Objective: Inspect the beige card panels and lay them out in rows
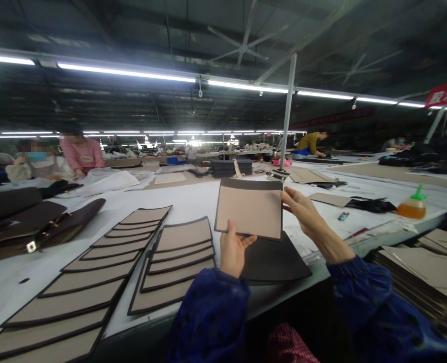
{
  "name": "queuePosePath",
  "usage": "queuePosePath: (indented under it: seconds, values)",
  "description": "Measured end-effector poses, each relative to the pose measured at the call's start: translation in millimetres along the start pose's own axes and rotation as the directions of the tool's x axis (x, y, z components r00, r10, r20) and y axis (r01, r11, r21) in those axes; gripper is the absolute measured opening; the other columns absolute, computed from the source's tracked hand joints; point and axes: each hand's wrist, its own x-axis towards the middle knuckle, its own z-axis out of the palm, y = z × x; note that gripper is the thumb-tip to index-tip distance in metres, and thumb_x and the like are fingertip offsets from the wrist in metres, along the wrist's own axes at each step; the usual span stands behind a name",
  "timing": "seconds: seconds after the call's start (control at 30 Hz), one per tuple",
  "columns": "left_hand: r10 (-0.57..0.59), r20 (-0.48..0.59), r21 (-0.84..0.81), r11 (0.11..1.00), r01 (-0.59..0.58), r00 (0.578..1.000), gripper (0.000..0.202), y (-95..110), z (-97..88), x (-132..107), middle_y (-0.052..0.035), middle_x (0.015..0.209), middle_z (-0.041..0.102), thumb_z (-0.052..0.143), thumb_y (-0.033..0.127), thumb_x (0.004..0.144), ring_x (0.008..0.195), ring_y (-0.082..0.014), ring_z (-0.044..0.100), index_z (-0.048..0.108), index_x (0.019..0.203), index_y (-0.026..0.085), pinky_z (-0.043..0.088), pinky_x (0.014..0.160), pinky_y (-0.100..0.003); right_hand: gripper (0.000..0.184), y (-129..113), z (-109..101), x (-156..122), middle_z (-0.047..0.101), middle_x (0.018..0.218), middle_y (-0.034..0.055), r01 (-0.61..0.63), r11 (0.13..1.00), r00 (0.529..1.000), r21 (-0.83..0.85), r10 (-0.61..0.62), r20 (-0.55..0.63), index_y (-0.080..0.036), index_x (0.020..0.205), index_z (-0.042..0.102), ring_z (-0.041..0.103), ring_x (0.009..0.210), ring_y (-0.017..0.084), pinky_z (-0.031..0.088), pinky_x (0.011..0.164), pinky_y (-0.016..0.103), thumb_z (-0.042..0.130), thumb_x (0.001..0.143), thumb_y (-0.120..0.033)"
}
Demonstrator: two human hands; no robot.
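Note:
A beige panel with a dark border point(250, 209) is held up, tilted, over the table in front of me. My left hand point(233, 250) grips its lower edge, thumb across the beige face. At the panel's right edge, my right hand point(302, 209) pinches the upper corner between thumb and fingers. Under and behind my left hand lies a dark flat panel point(278, 259) near the table edge. To the left, similar beige panels overlap in a short row point(183, 254) and a longer row point(90, 269).
Dark bags with metal clasps point(45, 224) lie at the far left. A bottle of amber liquid with a green nozzle point(412, 202) stands on the right. Stacked beige panels point(423, 267) sit lower right. A metal post point(288, 113) rises beyond. Several co-workers sit or stand farther back.

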Motion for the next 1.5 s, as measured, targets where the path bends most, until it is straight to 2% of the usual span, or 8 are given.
queuePosePath:
  seconds: [0.13, 0.23, 0.33, 0.43, 0.53, 0.63, 0.93, 1.5]
  values:
    - [0.002, -0.003, -0.010, 1.000, -0.002, 1.000, 0.031, 1.1, -0.9, -0.5, -0.0113, 0.099, 0.067, 0.053, 0.039, 0.090, 0.076, -0.0149, 0.065, 0.062, 0.098, 0.010, 0.055, 0.050, -0.021, 0.049, 7.7, 7.5, -27.9, 0.070, 0.102, 0.0124, -0.304, 0.946, 0.932, 0.115, 0.270, 0.242, -0.017, 0.102, 0.069, 0.066, 0.085, 0.023, 0.053, 0.069, 0.030, 0.066, 0.075, -0.057]
    - [-0.009, 0.000, -0.002, 1.000, 0.009, 1.000, 0.030, 0.9, -0.9, -0.9, -0.0116, 0.098, 0.068, 0.048, 0.036, 0.093, 0.074, -0.0135, 0.065, 0.063, 0.097, 0.009, 0.053, 0.049, -0.019, 0.049, 11.9, 12.9, -32.4, 0.070, 0.101, 0.0129, -0.324, 0.938, 0.928, 0.126, 0.288, 0.237, -0.017, 0.105, 0.069, 0.066, 0.082, 0.022, 0.053, 0.064, 0.029, 0.064, 0.076, -0.057]
    - [-0.008, 0.009, 0.003, 1.000, 0.008, 1.000, 0.025, 0.4, -0.5, -1.0, -0.0109, 0.100, 0.067, 0.048, 0.030, 0.093, 0.077, -0.0154, 0.065, 0.062, 0.098, 0.011, 0.055, 0.052, -0.022, 0.052, 11.0, 9.9, -19.8, 0.062, 0.120, 0.0097, -0.065, 0.997, 0.998, 0.039, 0.064, 0.020, -0.026, 0.126, 0.056, 0.064, 0.093, 0.023, 0.054, 0.073, 0.034, 0.059, 0.082, -0.053]
    - [-0.024, 0.017, 0.002, 1.000, 0.024, 1.000, 0.021, -0.2, 0.3, -1.4, -0.0101, 0.101, 0.067, 0.050, 0.029, 0.092, 0.079, -0.0172, 0.066, 0.061, 0.097, 0.012, 0.058, 0.058, -0.028, 0.050, 2.1, 0.2, 3.0, 0.046, 0.138, 0.0105, 0.266, 0.931, 0.952, -0.249, -0.295, -0.087, -0.028, 0.130, 0.053, 0.058, 0.106, 0.025, 0.051, 0.082, 0.040, 0.057, 0.084, -0.047]
    - [-0.046, 0.033, 0.021, 0.999, 0.045, 0.998, 0.023, -1.1, 1.2, -2.4, -0.0113, 0.103, 0.066, 0.052, 0.033, 0.091, 0.081, -0.0188, 0.066, 0.060, 0.094, 0.012, 0.059, 0.063, -0.032, 0.035, -14.6, -5.5, 25.9, 0.046, 0.138, 0.0104, 0.446, 0.713, 0.868, -0.542, -0.493, 0.066, -0.025, 0.115, 0.067, 0.051, 0.116, 0.029, 0.045, 0.093, 0.045, 0.060, 0.084, -0.039]
    - [-0.064, 0.072, 0.056, 0.997, 0.060, 0.995, 0.028, -2.4, 0.9, -3.3, -0.0125, 0.108, 0.065, 0.051, 0.039, 0.090, 0.086, -0.0212, 0.066, 0.058, 0.097, 0.013, 0.059, 0.064, -0.034, 0.020, -32.4, -3.0, 44.3, 0.061, 0.121, 0.0083, 0.520, 0.546, 0.842, -0.657, -0.457, 0.286, -0.023, 0.093, 0.076, 0.053, 0.113, 0.029, 0.039, 0.100, 0.043, 0.062, 0.081, -0.031]
    - [-0.098, 0.117, 0.080, 0.993, 0.089, 0.988, 0.028, -4.6, -0.4, -3.6, -0.0118, 0.104, 0.066, 0.051, 0.039, 0.090, 0.082, -0.0211, 0.067, 0.057, 0.100, 0.014, 0.059, 0.063, -0.036, 0.022, -40.4, -0.6, 78.4, 0.071, 0.077, 0.0012, 0.339, 0.778, 0.856, -0.529, -0.022, 0.517, -0.018, 0.073, 0.076, 0.063, 0.077, 0.020, 0.045, 0.065, 0.024, 0.067, 0.069, -0.038]
    - [-0.095, 0.129, 0.130, 0.988, 0.079, 0.987, 0.033, -5.6, -0.6, -5.5, -0.0108, 0.094, 0.068, 0.062, 0.041, 0.083, 0.076, -0.0212, 0.066, 0.057, 0.098, 0.012, 0.057, 0.055, -0.033, 0.028, -35.3, -7.9, 56.5, 0.062, 0.065, 0.0004, 0.243, 0.836, 0.881, -0.492, 0.022, 0.472, -0.015, 0.070, 0.069, 0.054, 0.064, 0.015, 0.038, 0.056, 0.024, 0.067, 0.067, -0.043]
